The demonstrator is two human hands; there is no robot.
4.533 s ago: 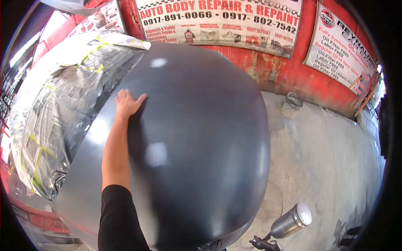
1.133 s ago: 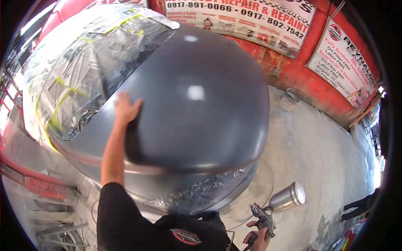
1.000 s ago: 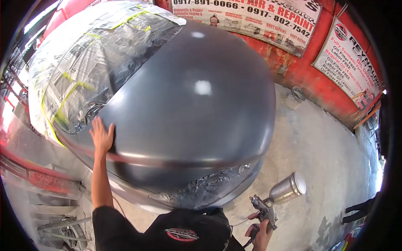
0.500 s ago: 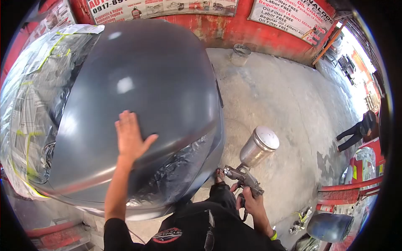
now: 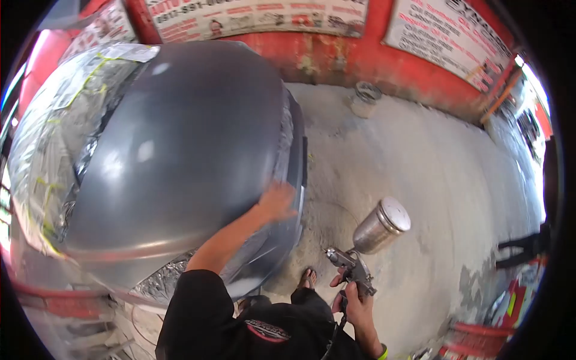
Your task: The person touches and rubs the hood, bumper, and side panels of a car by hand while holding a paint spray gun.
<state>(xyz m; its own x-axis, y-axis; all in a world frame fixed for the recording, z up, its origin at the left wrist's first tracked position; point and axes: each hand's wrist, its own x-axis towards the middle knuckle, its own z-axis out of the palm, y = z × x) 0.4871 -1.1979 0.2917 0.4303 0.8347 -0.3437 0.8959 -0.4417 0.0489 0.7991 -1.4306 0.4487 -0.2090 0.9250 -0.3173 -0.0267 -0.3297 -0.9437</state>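
A dark grey car hood fills the left half of the view, with a satin sheen and bright reflections. My left hand is over its right front edge, blurred by motion, fingers stretched out and thumb apart; whether it touches the surface I cannot tell. In my right hand is a metal spray gun, held by its grip away from the car. A silver paint cup is mounted on top of the gun, tilted to the right. A hose hangs below the grip.
Plastic sheeting and newspaper with yellow-green tape cover the windshield side. A bucket stands by the red wall with sign boards. A person's dark-clothed legs show at the right. Concrete floor lies right of the car.
My left hand has moved right across the hood, from its middle to the right edge. The spray gun stays in my right hand, and the view has shifted.
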